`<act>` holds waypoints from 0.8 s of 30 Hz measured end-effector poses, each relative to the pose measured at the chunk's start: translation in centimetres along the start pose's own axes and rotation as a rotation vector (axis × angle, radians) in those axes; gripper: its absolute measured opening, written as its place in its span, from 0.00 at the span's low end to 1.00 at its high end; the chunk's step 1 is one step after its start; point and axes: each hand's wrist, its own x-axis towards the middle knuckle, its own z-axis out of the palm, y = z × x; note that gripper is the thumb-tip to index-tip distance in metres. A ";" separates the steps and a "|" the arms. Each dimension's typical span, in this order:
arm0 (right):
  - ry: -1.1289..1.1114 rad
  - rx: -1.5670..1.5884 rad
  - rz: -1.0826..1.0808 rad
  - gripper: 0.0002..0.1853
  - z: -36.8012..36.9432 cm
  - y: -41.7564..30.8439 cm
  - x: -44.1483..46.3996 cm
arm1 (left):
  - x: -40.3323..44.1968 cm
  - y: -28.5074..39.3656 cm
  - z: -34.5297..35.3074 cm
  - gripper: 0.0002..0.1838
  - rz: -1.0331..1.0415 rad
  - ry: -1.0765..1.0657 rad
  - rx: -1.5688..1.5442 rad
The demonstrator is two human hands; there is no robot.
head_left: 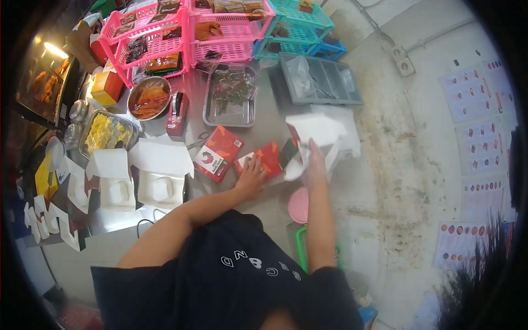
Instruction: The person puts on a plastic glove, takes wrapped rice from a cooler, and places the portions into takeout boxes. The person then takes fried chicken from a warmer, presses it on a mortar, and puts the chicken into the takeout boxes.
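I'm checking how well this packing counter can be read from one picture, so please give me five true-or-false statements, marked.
1. The left hand is on a red-and-white box. True.
2. The orange food is in a square tray. False: it is in a round bowl.
3. Yellow food lies in a rectangular tray. True.
4. The right hand touches the yellow food. False: it is at white packaging.
5. In the picture, the grey divided tray lies right of the pink baskets. True.
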 end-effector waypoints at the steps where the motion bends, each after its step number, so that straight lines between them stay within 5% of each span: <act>1: 0.070 -0.123 0.002 0.32 1.6 -0.3 1.8 | -0.7 -0.7 0.8 0.33 0.002 -0.016 0.004; 6: 0.232 -0.420 0.091 0.34 0.4 4.3 12.7 | -3.0 -2.5 1.5 0.29 0.155 0.057 -0.003; 9: 0.072 -0.965 -0.480 0.30 -2.5 3.9 10.0 | -3.3 -3.0 2.0 0.33 0.098 0.153 -0.078; 11: 0.088 -1.019 -0.512 0.28 -2.0 3.3 3.7 | -3.2 -3.0 1.4 0.34 0.079 0.157 -0.099; 14: 0.315 -1.022 -0.181 0.29 -6.4 8.1 -1.4 | -3.0 -2.3 1.1 0.35 0.033 0.121 -0.161; 21: 0.328 -0.802 -0.204 0.25 0.7 12.9 -8.5 | -1.9 -0.1 0.4 0.32 0.029 0.099 -0.480; 24: 0.361 -0.807 -0.300 0.21 2.4 10.1 -9.9 | -1.8 1.2 -2.5 0.30 0.080 0.045 -0.333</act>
